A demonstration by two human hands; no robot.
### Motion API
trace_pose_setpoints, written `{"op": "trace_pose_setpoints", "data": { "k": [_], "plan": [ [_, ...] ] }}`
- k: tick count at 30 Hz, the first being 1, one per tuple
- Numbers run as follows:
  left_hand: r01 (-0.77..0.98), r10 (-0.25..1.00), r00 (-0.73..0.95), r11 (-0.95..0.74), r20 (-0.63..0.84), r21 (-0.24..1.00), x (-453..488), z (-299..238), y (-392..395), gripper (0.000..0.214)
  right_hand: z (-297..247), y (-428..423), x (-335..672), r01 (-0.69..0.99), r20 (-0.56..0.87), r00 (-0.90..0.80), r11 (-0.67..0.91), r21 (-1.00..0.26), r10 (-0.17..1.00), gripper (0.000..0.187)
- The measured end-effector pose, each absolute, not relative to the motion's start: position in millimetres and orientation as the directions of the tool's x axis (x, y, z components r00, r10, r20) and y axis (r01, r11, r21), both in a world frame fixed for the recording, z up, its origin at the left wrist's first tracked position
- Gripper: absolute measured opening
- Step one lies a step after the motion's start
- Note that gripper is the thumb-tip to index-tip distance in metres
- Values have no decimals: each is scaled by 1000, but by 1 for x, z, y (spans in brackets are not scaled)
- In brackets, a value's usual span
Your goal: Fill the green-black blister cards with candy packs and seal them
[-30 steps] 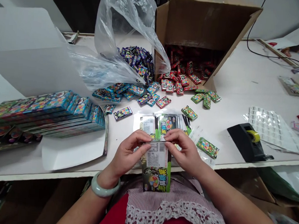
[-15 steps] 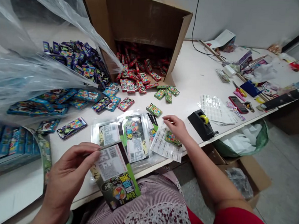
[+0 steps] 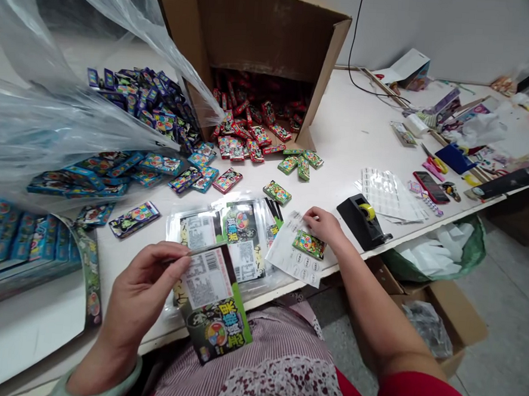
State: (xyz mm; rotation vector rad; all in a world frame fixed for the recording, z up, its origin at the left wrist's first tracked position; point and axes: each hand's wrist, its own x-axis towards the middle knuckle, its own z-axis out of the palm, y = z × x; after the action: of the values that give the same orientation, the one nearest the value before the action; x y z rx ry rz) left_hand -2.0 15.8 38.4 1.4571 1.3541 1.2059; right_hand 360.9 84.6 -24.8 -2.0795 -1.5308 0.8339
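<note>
Head view: the person's left hand (image 3: 144, 292) was closed on the top edge of a flat printed pack (image 3: 213, 305), gripping it between thumb and fingers. The pack hung just past the near edge of the desk (image 3: 354, 126), over the person's lap. It looked light, thin and a bit floppy; its clear film was prob. slippery, so edges looked like the best place to hold it. White barcode label on its face, print too small to read; large characters on the lower part were upside down and not legible from here, plus a multicolour wheel graphic.

Right hand (image 3: 325, 225) lay on a white sheet of round labels (image 3: 287, 262), fingers curled; can't tell if it was gripping. A small green box (image 3: 309, 245) sat just beside the fingers.

Between the hands lay similar packs (image 3: 219, 237). Near the far edge, a tipped cardboard box (image 3: 265, 37) held red boxes (image 3: 250, 134); blue-purple boxes (image 3: 149, 101) were heaped to its left, by a clear plastic bag (image 3: 36, 118). Black tape dispenser (image 3: 360, 220) stood right of the hands.
</note>
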Motion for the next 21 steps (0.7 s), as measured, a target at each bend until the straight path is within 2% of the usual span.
{"op": "trace_pose_setpoints", "data": {
  "k": [5,9,11,12,15,18,21],
  "plan": [
    [232,986,-15,-158,166,960,3,37,15,12,-22,75,371,547,-285,169,-330,-769,944,18],
    [229,988,-21,-142,151,963,6,41,14,12,1,71,362,473,-284,130,-312,-824,950,25],
    [206,987,-6,-158,162,966,8,43,14,11,25,69,340,422,-236,5,-216,-881,972,27],
    [192,985,3,-170,172,967,10,44,13,10,40,68,325,376,-183,-117,-127,-918,976,26],
    [152,982,35,-191,188,970,13,47,12,7,83,65,269,257,-39,-473,95,-962,880,19],
    [123,980,65,-196,189,973,15,50,10,5,107,67,221,281,-19,-607,193,-940,794,15],
    [109,979,79,-196,188,975,13,52,8,2,106,75,195,349,-114,-656,166,-922,746,15]
  ]
}}
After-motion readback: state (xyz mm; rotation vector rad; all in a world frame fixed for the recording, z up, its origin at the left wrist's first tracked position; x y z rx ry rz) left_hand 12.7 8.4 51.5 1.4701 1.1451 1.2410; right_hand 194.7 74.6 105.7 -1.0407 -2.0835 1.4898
